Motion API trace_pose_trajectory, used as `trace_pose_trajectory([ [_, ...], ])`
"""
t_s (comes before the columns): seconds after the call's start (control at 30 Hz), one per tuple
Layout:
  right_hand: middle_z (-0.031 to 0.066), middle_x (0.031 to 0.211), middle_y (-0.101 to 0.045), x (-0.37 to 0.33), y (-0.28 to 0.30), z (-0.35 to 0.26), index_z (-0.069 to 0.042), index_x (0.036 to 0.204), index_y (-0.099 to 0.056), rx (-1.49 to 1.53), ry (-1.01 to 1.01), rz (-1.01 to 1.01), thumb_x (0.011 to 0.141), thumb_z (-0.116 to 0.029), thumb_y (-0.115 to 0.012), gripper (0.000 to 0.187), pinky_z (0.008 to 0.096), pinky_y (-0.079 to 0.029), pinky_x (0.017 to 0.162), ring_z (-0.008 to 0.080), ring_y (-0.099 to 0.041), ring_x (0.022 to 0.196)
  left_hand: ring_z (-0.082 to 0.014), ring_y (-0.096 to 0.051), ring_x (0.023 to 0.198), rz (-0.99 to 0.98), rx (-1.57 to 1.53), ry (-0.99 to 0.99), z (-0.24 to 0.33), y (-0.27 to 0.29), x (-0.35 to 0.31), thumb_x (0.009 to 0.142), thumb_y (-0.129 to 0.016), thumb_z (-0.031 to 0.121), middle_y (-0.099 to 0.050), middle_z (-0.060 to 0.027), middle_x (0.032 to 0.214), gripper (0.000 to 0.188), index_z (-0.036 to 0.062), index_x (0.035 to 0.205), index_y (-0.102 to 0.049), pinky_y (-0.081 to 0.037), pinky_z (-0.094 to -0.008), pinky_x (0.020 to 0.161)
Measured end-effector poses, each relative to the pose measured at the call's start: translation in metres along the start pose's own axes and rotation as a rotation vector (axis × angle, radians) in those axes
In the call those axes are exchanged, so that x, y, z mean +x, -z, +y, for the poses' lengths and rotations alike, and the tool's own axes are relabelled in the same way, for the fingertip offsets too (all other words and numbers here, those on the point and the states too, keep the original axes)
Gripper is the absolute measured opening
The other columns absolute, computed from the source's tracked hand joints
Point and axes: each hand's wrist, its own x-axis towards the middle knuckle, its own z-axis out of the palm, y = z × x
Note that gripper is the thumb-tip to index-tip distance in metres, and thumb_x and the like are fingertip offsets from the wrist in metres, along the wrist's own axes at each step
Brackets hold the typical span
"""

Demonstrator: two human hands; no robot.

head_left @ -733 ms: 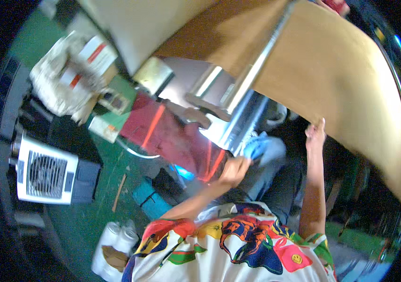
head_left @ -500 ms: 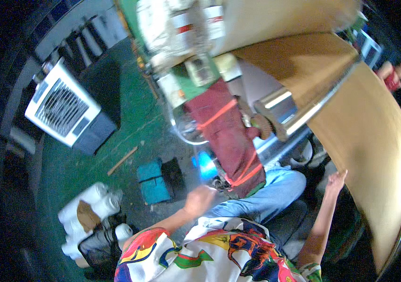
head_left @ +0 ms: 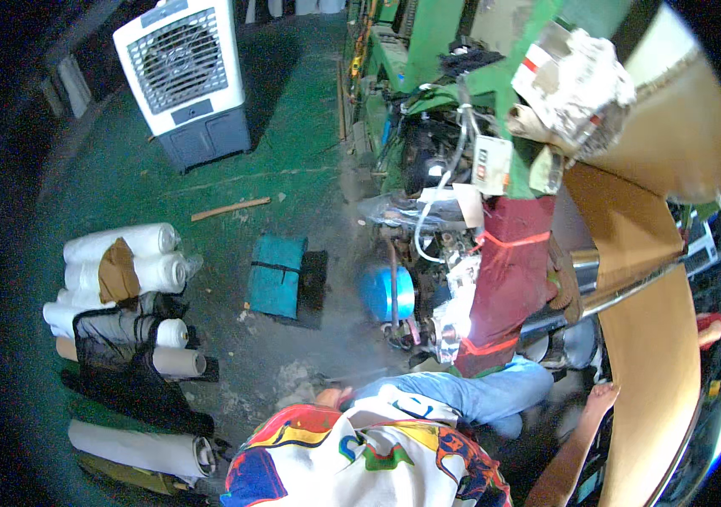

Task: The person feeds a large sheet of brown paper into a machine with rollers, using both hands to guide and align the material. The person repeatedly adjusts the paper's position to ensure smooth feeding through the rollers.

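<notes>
Head view, and the brown sheet (head_left: 654, 359) curves down at four o'clock, left edge pinched by the right hand (head_left: 603, 395), grip narrow! Steadying looks like the step; next calls for even tension. Left hand (head_left: 335, 396), six o'clock, half hidden: can't tell its grip.

The left hand (head_left: 333, 395), low beside the blue denim trouser leg (head_left: 483, 394), has room to pass forward and leftward over the green-and-grey floor (head_left: 293, 152) – through the gap between the white cylindrical rolls (head_left: 124, 277) and the flat teal strapped bundle (head_left: 277, 275). Ahead and rightward, the bright blue cylinder (head_left: 391, 292) and the long machine part wrapped in maroon cloth (head_left: 514, 279) stand in the way. The broad golden-brown sheet (head_left: 658, 363) walls off the right hand's (head_left: 604, 395) right side – with a slanting silver metal bar (head_left: 631, 293) across the way ahead.
</notes>
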Motion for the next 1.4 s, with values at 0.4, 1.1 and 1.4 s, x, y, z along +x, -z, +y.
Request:
trace_pose_trajectory([
  [0.4, -0.0017, 0.041, -0.026, -0.004, -0.047, -0.008, -0.016, 0.057, -0.034, -0.268, -0.036, 0.167, 0.087, -0.030, -0.036, 0.032, 0.0244, -0.020, 0.031, 0.0117, -0.022, 0.032, -0.0301, -0.053, 0.068, 0.512, 0.195, -0.120, -0.041, -0.046, 0.010, 0.087, -0.041, 0.034, -0.058, -0.0110, 0.066, 0.040, 0.0073, 0.060, -0.056, -0.038, -0.0417, 0.064],
  [1.1, -0.0016, 0.070, -0.051, 0.014, -0.026, 0.053, -0.016, 0.084, -0.054, 0.106, 0.156, -0.469, 0.085, -0.036, -0.052, 0.020, 0.0271, -0.040, 0.051, 0.0116, -0.049, 0.062, -0.0278, -0.056, 0.068, 0.518, 0.177, -0.495, -0.039, -0.031, 0.019, 0.078, -0.050, 0.033, -0.061, -0.0075, 0.070, 0.029, 0.0069, 0.078, -0.064, -0.039, -0.0392, 0.066],
  [1.4, -0.0025, 0.046, -0.036, -0.023, -0.122, 0.062, -0.011, 0.066, -0.045, 0.025, -0.048, 0.351, 0.087, -0.046, -0.044, 0.041, 0.0239, -0.021, 0.030, 0.0094, -0.025, 0.032, -0.0286, -0.058, 0.069, -0.222, 0.520, -0.109, -0.008, 0.033, 0.089, 0.081, -0.047, 0.033, -0.063, -0.0091, 0.071, 0.033, 0.0048, 0.076, -0.065, -0.042, -0.0385, 0.066],
])
